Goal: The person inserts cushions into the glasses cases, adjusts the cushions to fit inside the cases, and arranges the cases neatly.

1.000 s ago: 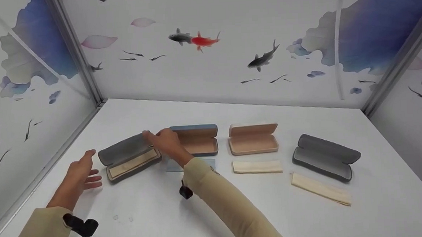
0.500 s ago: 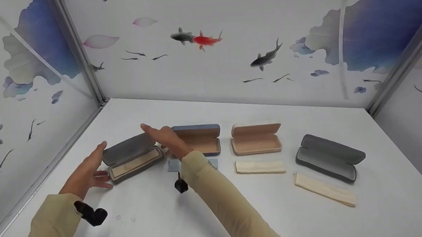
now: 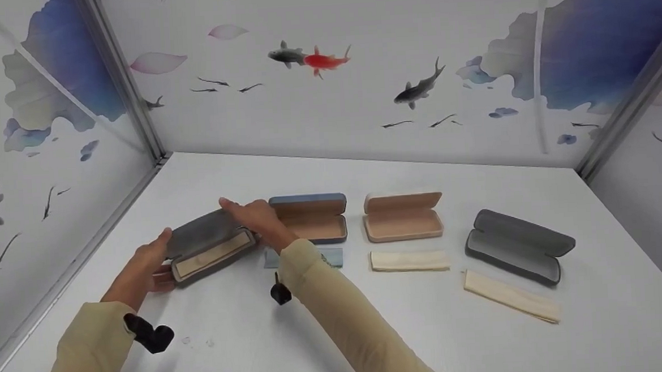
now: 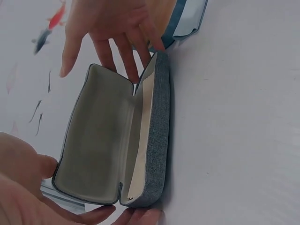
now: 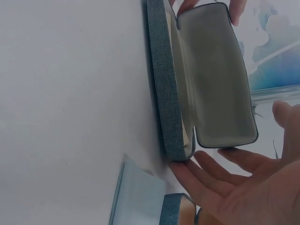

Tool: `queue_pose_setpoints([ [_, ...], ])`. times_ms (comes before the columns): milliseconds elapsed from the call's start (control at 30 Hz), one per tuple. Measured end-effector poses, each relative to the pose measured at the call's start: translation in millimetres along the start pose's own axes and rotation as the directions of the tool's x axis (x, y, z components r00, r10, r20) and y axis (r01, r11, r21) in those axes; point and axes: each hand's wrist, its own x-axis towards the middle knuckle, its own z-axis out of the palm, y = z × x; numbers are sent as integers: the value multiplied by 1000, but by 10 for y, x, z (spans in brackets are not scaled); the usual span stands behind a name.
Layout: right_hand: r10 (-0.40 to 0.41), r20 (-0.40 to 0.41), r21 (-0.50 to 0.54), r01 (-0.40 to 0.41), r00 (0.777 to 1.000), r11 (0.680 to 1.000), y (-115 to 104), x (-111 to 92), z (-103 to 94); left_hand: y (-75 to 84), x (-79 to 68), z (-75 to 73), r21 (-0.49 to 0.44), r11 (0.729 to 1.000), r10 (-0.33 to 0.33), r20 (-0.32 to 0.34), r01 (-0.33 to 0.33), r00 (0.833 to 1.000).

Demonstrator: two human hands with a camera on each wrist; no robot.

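A dark grey glasses case [image 3: 203, 235] stands with its lid up at the left of the table, turned at an angle. Inside its base lies a folded beige cloth [image 3: 214, 256]. My left hand [image 3: 145, 269] is at the case's left end, thumb at the lid's edge and fingers along the end wall. At the opposite end, my right hand [image 3: 259, 218] has its fingers extended against the case, its thumb raised behind the lid. The right wrist view shows those fingertips [image 5: 180, 166] right at the case's lower corner. A blue-grey cloth [image 3: 312, 258] lies partly behind the right forearm.
Right of my hands stand a blue case [image 3: 325, 229], a cream case [image 3: 404, 226] and another grey case [image 3: 513, 256], all with lids raised. A cream cloth [image 3: 408, 261] and a longer cream cloth [image 3: 509, 297] lie before them. Printed walls [image 3: 351, 134] enclose the table.
My left hand has moved right, from beside the case to its left end. My right hand has shifted from the lid's right corner, thumb lifting and fingers straightening at the end.
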Motion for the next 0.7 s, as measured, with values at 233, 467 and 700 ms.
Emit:
queue_pose_setpoints([
  [233,-53,-98,-57,48,994,997,-8,4,16,23,-34,-14,22,999,39,27,-39,999],
  [467,-2,-57,21,3,998,1000,-22,-15,2,-33,-21,-19,28,997,69,12,-70,998],
  [700,71,-20,53,-70,997,996,-48,-72,-45,-86,10,15,64,991,117,-42,-114,992],
])
